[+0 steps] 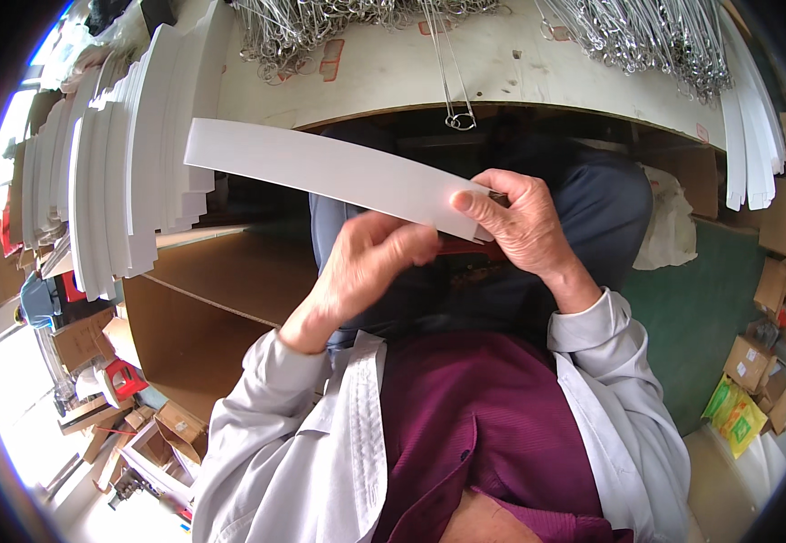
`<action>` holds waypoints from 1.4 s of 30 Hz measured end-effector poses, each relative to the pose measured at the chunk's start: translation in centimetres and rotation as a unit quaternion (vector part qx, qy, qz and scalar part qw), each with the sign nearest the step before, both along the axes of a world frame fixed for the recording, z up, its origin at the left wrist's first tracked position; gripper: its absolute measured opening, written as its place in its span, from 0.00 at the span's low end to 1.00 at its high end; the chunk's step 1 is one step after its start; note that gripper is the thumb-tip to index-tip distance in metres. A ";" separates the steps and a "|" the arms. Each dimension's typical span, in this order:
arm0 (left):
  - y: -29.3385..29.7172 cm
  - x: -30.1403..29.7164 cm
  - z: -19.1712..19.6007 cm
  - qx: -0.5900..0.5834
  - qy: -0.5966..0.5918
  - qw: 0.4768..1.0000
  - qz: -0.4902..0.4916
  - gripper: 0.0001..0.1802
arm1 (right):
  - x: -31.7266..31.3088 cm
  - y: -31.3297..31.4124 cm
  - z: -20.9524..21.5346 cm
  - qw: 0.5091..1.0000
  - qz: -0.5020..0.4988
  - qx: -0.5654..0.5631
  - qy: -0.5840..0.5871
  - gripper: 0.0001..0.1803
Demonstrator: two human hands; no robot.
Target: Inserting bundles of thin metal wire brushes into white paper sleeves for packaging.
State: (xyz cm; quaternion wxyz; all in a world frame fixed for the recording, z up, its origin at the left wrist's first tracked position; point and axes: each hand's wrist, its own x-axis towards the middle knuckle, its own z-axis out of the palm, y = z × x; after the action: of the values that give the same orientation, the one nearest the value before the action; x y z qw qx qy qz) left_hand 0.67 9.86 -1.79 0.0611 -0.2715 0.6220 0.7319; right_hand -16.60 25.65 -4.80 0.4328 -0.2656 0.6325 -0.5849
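Observation:
A long white strip (321, 166), stiff like card or plastic, slants across in front of me above my lap. Its right end is pinched in my right hand (530, 226), with the thumb on the near face and the fingers mostly behind. My left hand (366, 265) is just below the lower edge of the strip, its fingers curled and the thumb pointing right. Motion blurs those fingertips, so whether they touch or grip anything is unclear. Near the table's front edge, a pair of thin wire pieces with looped ends (459, 119) hangs down above the strip.
Bundles of looped metal wires lie on the white table (492, 77), including a right-hand bundle (646, 45). White strips (108, 172) are stacked at the left; more white strips (748, 136) hang at the right edge. An open cardboard box (185, 317) stands at my left.

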 end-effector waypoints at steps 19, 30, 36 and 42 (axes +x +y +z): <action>1.5 -1.3 -0.8 -0.542 0.032 0.806 -0.236 0.35 | 0.6 1.7 -1.6 0.982 -0.049 -0.007 0.184 0.18; 2.7 -1.3 -2.0 -0.534 0.033 0.833 -0.137 0.33 | 2.1 0.4 -2.6 0.933 -0.026 -0.042 0.356 0.41; 1.9 -1.5 -1.7 -0.529 0.022 0.843 -0.093 0.31 | 1.9 1.5 -1.9 0.901 -0.039 -0.061 0.427 0.29; 2.2 -1.3 -2.2 -0.505 0.004 0.857 -0.101 0.32 | 3.2 1.9 -2.3 0.906 -0.057 -0.063 0.416 0.26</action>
State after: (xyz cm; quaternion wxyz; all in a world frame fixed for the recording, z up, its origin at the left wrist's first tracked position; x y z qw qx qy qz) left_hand -0.59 12.02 -3.95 -0.0138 -0.1980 0.9304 0.3081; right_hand -13.35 27.58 -7.06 0.0791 -0.4747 0.7312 -0.4835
